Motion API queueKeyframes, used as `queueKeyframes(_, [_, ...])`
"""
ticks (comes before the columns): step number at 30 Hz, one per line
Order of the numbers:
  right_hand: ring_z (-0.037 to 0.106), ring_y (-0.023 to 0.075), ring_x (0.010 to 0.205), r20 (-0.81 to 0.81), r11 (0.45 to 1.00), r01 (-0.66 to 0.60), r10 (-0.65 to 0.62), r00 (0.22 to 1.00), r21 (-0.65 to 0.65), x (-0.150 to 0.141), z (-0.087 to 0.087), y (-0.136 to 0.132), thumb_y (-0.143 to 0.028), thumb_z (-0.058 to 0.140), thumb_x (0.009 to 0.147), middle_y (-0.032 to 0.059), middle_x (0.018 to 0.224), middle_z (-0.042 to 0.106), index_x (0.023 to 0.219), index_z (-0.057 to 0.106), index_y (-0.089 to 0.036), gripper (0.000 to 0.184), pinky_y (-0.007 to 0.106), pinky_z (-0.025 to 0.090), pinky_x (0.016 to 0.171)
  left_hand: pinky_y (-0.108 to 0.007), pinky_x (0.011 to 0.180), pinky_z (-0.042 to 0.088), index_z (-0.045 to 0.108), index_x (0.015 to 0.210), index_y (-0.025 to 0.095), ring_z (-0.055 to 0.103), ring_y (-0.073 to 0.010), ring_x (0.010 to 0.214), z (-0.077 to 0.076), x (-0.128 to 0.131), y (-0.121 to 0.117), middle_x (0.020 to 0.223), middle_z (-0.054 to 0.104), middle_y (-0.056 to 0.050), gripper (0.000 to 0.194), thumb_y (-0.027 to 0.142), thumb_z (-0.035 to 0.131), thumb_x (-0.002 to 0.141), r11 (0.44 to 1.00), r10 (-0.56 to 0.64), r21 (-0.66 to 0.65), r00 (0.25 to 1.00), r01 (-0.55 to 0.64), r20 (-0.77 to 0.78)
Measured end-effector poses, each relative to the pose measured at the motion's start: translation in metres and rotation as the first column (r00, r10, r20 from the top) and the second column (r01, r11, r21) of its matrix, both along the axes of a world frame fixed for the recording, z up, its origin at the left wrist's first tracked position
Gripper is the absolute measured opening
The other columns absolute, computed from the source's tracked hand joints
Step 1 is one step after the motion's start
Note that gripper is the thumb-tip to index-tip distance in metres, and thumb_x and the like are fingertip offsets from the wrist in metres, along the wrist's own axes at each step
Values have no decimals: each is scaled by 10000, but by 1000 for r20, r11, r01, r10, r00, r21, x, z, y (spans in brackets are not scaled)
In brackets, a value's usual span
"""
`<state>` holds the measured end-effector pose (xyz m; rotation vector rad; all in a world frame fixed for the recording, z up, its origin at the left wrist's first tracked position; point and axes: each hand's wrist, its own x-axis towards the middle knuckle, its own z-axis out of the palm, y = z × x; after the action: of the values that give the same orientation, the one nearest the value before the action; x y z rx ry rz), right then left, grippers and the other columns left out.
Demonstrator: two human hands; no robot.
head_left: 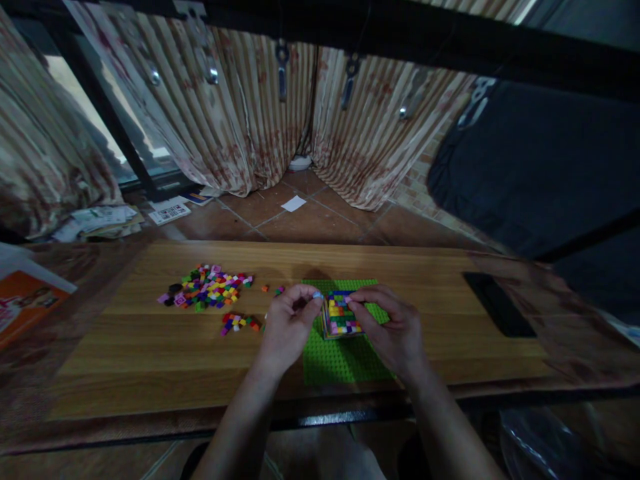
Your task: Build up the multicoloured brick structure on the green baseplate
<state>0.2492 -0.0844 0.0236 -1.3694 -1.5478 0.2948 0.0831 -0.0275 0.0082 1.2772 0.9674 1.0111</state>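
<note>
My left hand [287,323] pinches a small light-blue building brick [317,295] between thumb and finger, just left of a square block of stacked bricks [339,313]. That block stands on a green studded baseplate [335,367], its top a mosaic of blue, yellow, red, green, pink and white pieces. Over its right side, the thumb and index finger of my right hand [395,327] close on a small pink brick [349,300] at the top surface. Whether this brick is attached there, I cannot tell. My right fingers hide the block's right edge.
A pile of loose coloured bricks [210,287] lies left on the wooden table [150,353], with a smaller cluster [239,323] in front. One orange brick [265,289] sits apart. A black phone-like slab [499,303] lies right. An orange-and-white box [30,297] stands far left.
</note>
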Motion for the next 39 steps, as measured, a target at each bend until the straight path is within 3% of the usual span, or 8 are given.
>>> queueKeyframes(7, [600,196,870,257,1000,-29,29,966,-6,-7,2,1,-174,584,880,44,895,675,913,682,-233,119,364,496,787,-246,656,440,628,792,166,543,-129,677,2,3,-2,713,595,5,130,295,619,783,999,-33,13,999,33,-10])
queueKeyframes(10, [575,205,873,284,1000,-14,14,959,-2,-9,2,3,-179,593,876,48,885,665,887,699,-230,118,368,489,773,-240,653,435,627,794,166,541,-126,676,2,4,-3,713,594,6,124,289,617,781,999,-39,5,999,39,1])
queueKeyframes(23, [533,228,1029,73,992,102,-97,993,-76,-9,-13,9,-264,664,818,35,1042,612,834,747,-313,97,400,457,856,-235,630,432,629,778,166,539,-125,659,2,6,-4,701,592,3,115,278,607,787,999,-37,18,999,36,8])
queueKeyframes(32, [585,223,1011,-209,978,42,-86,974,-207,-9,-17,15,-293,717,749,48,1044,630,743,756,-277,43,401,462,868,-237,628,435,625,787,164,538,-126,657,0,8,-5,703,592,3,125,287,607,791,999,-44,2,999,44,22])
queueKeyframes(39, [613,218,978,-336,969,-4,-82,938,-247,-9,-17,17,-298,772,684,38,989,668,711,758,-277,37,429,439,930,-233,632,432,635,789,165,533,-121,656,3,5,-4,701,594,5,114,278,625,782,999,-38,7,999,38,16])
